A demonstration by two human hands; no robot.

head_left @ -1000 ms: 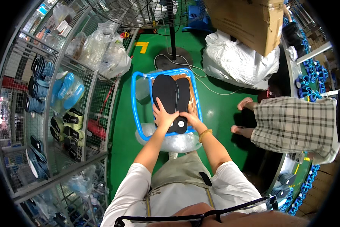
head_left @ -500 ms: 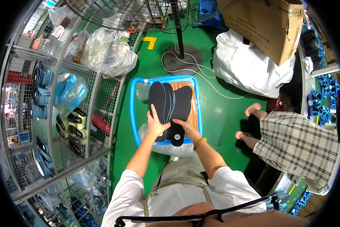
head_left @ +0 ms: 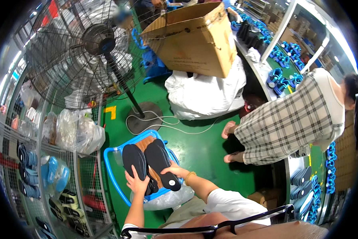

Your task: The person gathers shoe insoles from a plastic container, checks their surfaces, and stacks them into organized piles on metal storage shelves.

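Two groups of black shoe insoles lie side by side, heels toward me, over a blue-framed stand with a brown wooden top (head_left: 147, 140). My left hand (head_left: 137, 181) is closed on the heel end of the left black insoles (head_left: 134, 158), thumb on top; more dark layers show beneath them. On the right black insole (head_left: 159, 157) my right hand (head_left: 174, 171) is closed at its right edge near the heel, where a small round white label sits. A gap parts the two groups toward the toes. My fingers under the insoles are hidden.
A wire shelf (head_left: 81, 171) with bagged goods and shoe parts stands left. Beyond the stand are a large fan (head_left: 99, 40), its cable on the floor, a white sack (head_left: 206, 95) and a cardboard box (head_left: 195, 44). A person in a plaid skirt (head_left: 282, 119) stands right, by a workbench with blue shoes.
The view has swung right and farther up, showing more of the fan, box and workbench. The insoles, bunched and overlapping before, are now spread into two groups, one at each hand.
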